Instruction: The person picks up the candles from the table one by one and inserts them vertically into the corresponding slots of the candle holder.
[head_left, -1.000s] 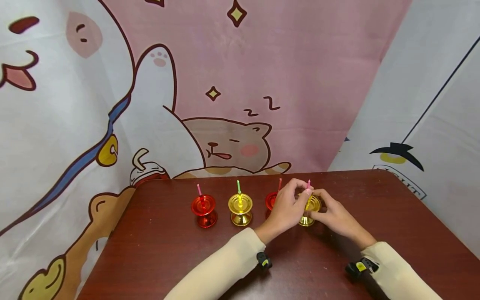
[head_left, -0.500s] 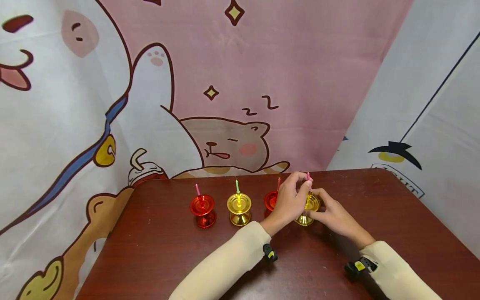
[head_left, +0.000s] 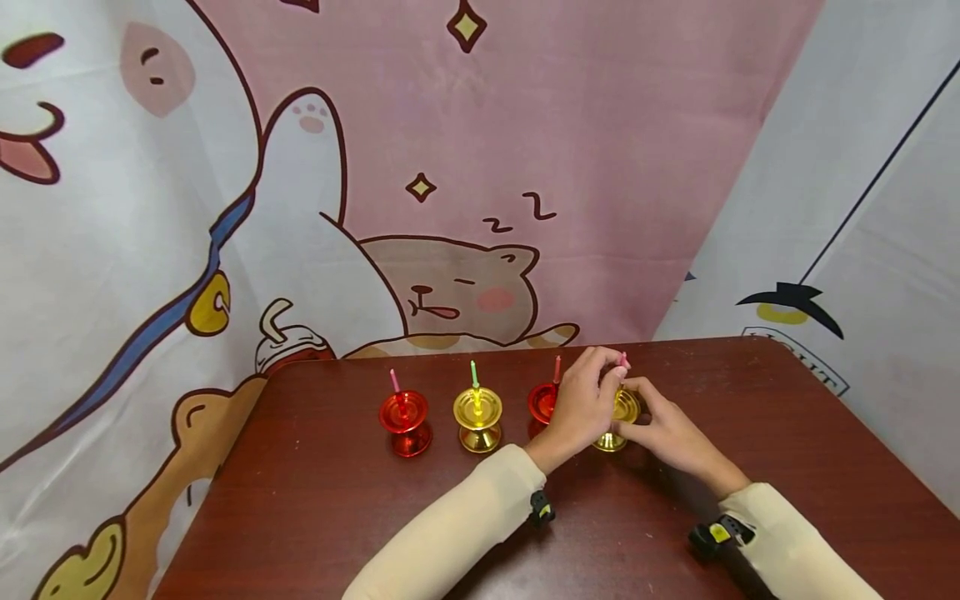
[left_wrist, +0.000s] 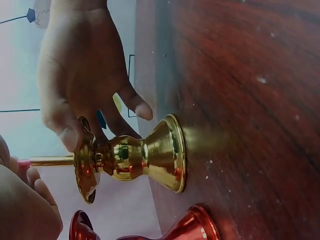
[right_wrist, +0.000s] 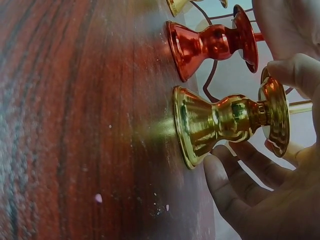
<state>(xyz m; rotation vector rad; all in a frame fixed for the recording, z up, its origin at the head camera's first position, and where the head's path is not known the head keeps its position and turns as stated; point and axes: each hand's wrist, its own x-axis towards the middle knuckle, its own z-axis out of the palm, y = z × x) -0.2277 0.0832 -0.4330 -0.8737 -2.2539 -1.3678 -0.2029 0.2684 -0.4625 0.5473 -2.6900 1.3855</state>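
Observation:
My left hand [head_left: 585, 400] pinches a thin pink candle [head_left: 624, 359] between thumb and fingers, over the rightmost gold candle holder [head_left: 627, 407]. In the left wrist view the pink candle [left_wrist: 23, 165] meets a gold tube [left_wrist: 52, 161] that rises from the dish of the gold holder [left_wrist: 127, 157]. The left fingers hide most of the candle. My right hand [head_left: 671, 429] steadies that holder by its dish. In the right wrist view the right thumb [right_wrist: 292, 70] lies on the dish rim, with other fingers behind the gold stem [right_wrist: 232, 117].
To the left stand a red holder with a red candle [head_left: 557, 371], partly behind my left hand, a gold holder [head_left: 480, 408] with a green candle [head_left: 474, 373], and a red holder [head_left: 405, 412] with a pink candle [head_left: 394, 382]. A printed cloth [head_left: 600, 167] hangs behind the brown table [head_left: 315, 500].
The left hand rose a little with the pink candle, then came slightly down and to the right; less of the candle tip shows above the fingers. The right hand stays at the holder.

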